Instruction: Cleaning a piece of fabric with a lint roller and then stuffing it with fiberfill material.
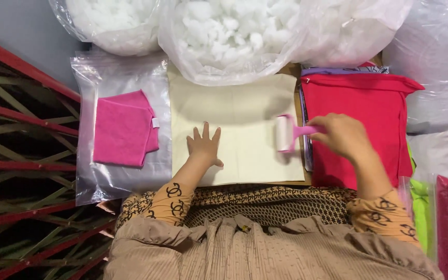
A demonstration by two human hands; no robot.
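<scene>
A cream fabric piece [239, 111] lies flat in front of me. My left hand [204, 146] rests on it, palm down, fingers spread, near its left side. My right hand [342, 136] grips the pink handle of a lint roller [286, 133], whose white roll sits on the right part of the cream fabric.
A red fabric cover [369, 101] lies on a stack to the right. A folded pink cloth [123, 129] sits on a clear plastic bag [117, 67] at left. Big clear bags of white stuffing [229, 31] stand behind. Packed coloured items [442, 218] lie at the right edge.
</scene>
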